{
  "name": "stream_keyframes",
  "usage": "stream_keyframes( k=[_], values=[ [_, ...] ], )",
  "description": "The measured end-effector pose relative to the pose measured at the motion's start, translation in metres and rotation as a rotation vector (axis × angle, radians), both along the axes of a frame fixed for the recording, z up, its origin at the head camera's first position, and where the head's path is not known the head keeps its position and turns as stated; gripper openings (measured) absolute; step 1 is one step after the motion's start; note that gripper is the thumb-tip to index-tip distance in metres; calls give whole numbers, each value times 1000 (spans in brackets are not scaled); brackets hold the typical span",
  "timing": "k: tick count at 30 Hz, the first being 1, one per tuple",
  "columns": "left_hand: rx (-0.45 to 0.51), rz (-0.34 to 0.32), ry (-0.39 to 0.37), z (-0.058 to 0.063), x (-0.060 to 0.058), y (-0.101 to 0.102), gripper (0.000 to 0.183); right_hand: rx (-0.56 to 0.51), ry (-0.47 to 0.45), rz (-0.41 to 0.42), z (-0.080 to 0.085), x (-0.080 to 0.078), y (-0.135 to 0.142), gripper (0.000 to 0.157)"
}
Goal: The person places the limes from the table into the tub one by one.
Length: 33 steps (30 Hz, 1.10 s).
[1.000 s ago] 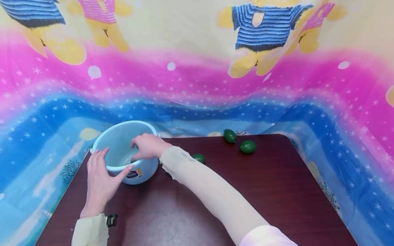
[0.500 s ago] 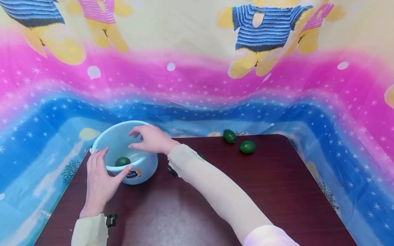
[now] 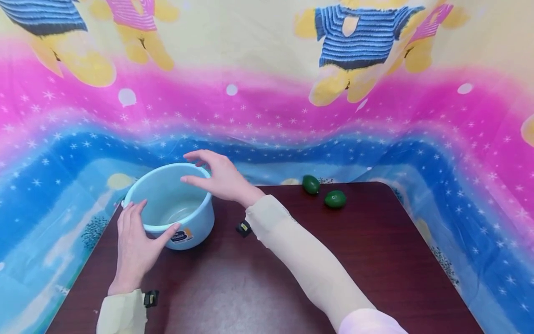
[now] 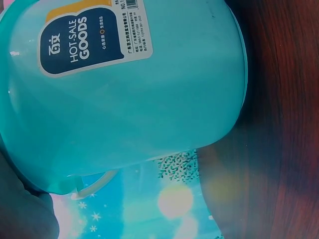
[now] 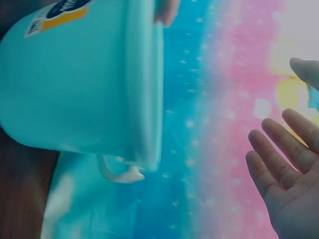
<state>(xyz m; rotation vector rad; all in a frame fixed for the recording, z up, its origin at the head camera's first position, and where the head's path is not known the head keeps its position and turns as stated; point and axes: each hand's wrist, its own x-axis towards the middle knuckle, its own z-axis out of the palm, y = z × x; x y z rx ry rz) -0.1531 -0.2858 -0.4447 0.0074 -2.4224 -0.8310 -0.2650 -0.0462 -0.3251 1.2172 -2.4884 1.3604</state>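
A light blue plastic bucket (image 3: 196,232) stands at the left of the table, with its label facing me. My left hand (image 3: 135,246) holds its near left rim, fingers over the edge and thumb along the front. Above the right side of the rim is my right hand (image 3: 219,176), its fingers loosely extended and nothing in them. The right wrist view shows that hand's palm (image 5: 299,199) with the fingers apart, beside the bucket (image 5: 75,94). Inside the bucket, part of the bottom shows; the area behind the near wall is hidden.
Two green, lime-like fruits (image 3: 335,199) lie near the back edge of the dark red-brown table (image 3: 375,260). My right forearm (image 3: 304,255) crosses the table's middle. A printed cloth (image 3: 267,116) hangs close behind and along both sides.
My right hand has let go of a green fruit inside the bucket and risen up to the right. That fruit and another on the table are now out of sight. The left hand stays put.
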Motion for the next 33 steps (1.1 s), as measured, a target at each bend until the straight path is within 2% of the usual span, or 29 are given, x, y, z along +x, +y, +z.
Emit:
stream_keyframes(
  k=[7, 19, 24, 33],
  values=[
    [-3, 1, 9, 1, 0, 0, 99, -110, 15, -28, 11, 1, 27, 56],
    [8, -3, 19, 0, -1, 1, 99, -232, -23, -127, 14, -1, 69, 57],
    [11, -4, 30, -1, -1, 1, 99, -260, -26, -148, 11, -3, 81, 55],
    [14, -15, 37, -1, -1, 1, 100, -279, -36, -189, -8, -8, 99, 54]
  ],
)
